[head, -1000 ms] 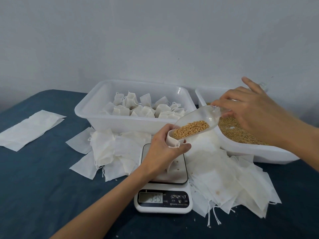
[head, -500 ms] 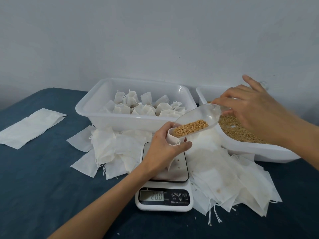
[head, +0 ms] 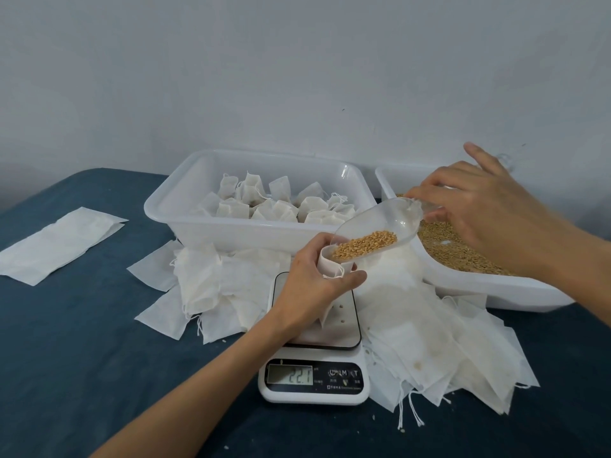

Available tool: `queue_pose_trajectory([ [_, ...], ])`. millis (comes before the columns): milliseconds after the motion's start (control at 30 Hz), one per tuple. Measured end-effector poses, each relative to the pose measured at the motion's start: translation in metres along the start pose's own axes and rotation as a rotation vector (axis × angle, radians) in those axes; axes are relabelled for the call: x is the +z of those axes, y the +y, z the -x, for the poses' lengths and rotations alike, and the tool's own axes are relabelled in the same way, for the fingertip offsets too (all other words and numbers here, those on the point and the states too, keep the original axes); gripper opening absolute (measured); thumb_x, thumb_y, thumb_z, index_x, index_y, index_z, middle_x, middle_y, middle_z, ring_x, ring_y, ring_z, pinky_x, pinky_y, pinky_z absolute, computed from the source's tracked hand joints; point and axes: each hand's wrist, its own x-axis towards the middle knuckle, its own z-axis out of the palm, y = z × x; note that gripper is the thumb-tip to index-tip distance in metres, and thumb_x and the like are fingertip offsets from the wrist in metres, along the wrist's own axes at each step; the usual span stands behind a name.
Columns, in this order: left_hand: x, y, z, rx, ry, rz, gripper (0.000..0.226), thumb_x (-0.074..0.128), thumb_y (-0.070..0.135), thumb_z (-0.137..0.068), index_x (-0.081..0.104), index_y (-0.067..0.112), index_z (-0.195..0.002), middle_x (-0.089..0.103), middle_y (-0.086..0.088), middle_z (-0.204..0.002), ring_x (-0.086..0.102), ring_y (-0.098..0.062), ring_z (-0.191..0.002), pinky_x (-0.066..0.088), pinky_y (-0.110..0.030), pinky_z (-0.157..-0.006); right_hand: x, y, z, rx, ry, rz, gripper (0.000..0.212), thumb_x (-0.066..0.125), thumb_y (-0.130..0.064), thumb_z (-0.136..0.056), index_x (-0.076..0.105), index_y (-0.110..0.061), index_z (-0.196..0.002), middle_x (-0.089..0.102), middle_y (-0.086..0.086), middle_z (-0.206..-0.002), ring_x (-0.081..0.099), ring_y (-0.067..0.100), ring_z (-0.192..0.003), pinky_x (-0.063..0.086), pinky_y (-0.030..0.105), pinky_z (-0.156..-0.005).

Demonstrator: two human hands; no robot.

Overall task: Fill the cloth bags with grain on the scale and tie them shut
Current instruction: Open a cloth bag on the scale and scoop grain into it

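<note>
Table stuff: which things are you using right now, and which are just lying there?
In use:
left hand holding the bag open
right hand tipping the scoop
grain in the scoop
scale
grain tub

Lying about:
filled bags in their tub
empty bags
flat cloth

I see a small white cloth bag (head: 332, 266) held upright with its mouth open above the kitchen scale (head: 314, 352), whose display reads 22.1. A clear plastic scoop (head: 380, 229) tilts down into the bag's mouth, golden grain (head: 365, 243) gathered at its lower end. Tied bags (head: 274, 206) fill the left tub (head: 185, 206).
</note>
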Motion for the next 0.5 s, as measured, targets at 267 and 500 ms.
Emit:
queue_pose_trajectory([
  [267, 0.001, 0.003, 0.001, -0.018, 0.005, 0.018, 0.041, 0.086, 0.007, -0.083, 0.065, 0.022, -0.115, 0.077, 0.006, -0.092, 0.072, -0.001, -0.080, 0.053, -0.015, -0.071, 0.003, 0.002, 0.000, -0.004, -0.001, 0.002, 0.036, 0.045, -0.001, -0.089, 0.074, -0.001, -0.111, 0.069, 0.014, -0.093, 0.067, 0.038, -0.084, 0.031, 0.067, -0.109],
  [500, 0.000, 0.001, -0.001, -0.018, 0.027, -0.032, 0.039, 0.088, 0.016, -0.081, 0.068, 0.031, -0.111, 0.073, 0.002, -0.115, 0.070, -0.024, -0.103, 0.060, -0.046, -0.091, 0.025, 0.004, 0.013, 0.104, -0.110, -0.189, 0.031, 0.066, 0.000, -0.087, 0.071, -0.008, -0.116, 0.067, 0.005, -0.101, 0.066, 0.029, -0.089, 0.029, 0.055, -0.111],
])
